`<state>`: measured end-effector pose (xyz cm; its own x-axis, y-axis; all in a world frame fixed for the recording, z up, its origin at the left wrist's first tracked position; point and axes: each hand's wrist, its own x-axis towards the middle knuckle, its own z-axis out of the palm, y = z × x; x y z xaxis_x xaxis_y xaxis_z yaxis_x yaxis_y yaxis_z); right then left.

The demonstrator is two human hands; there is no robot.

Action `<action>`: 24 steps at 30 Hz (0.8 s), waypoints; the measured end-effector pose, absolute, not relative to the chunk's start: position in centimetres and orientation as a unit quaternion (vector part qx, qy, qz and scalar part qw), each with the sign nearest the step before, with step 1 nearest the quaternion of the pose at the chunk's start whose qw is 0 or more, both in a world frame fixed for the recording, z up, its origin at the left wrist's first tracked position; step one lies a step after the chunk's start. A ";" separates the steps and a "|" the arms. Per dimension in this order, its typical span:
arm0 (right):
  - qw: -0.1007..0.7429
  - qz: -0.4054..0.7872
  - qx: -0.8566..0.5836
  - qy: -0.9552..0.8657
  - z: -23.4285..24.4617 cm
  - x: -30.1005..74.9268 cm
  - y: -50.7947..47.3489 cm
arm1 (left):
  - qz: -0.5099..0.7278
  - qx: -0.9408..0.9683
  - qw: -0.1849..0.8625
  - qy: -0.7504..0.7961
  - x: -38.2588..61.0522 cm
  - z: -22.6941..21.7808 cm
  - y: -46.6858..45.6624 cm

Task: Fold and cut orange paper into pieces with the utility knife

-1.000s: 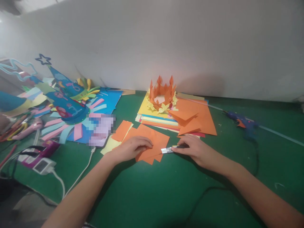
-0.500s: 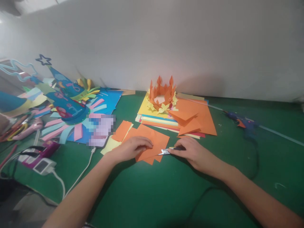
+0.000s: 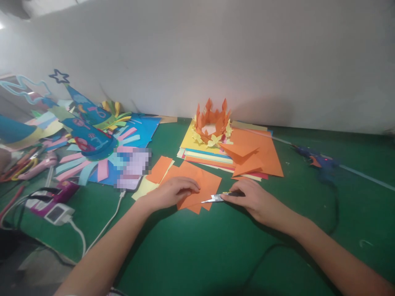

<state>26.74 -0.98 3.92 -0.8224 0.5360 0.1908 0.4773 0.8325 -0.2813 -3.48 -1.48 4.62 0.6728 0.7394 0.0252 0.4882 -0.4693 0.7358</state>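
My left hand (image 3: 171, 192) rests on orange paper (image 3: 205, 181), fingers loosely curved over its left part and pressing it down. More orange pieces lie partly hidden below that sheet. A utility knife (image 3: 217, 198) is gripped in my right hand (image 3: 254, 201), with the thumb along its near side. Its silver blade points left and lies over the lower right part of the orange paper. Left of the sheet is a smaller orange piece (image 3: 159, 169) on pale yellow paper (image 3: 145, 189).
An orange paper crown (image 3: 212, 123) with yellow flowers stands on stacked coloured paper (image 3: 210, 162). Blue cone hats (image 3: 92, 137), a phone (image 3: 138, 170) with a white cable and a power strip (image 3: 57, 201) are on the left. A glue gun (image 3: 321, 160) lies right on the green table (image 3: 185, 255).
More of the knife's blade shows, its tip reaching further left over the orange paper. My left hand stays in place on the sheet. The view has shifted slightly.
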 end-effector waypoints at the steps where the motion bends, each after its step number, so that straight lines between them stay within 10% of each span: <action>1: 0.135 0.108 -0.268 -0.948 3.8 26.6 -1.1 | 0.172 0.839 0.363 0.366 -3.5 4.7 -1.5; 24: 0.124 0.113 -0.271 -0.948 3.7 25.4 -2.2 | 0.168 0.833 0.372 0.374 -3.4 4.8 -1.6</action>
<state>25.43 -2.16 3.66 -0.8222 0.5420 0.1735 0.4859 0.8273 -0.2818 -3.45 -1.57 4.77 0.6648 0.7470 0.0008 0.4974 -0.4435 0.7456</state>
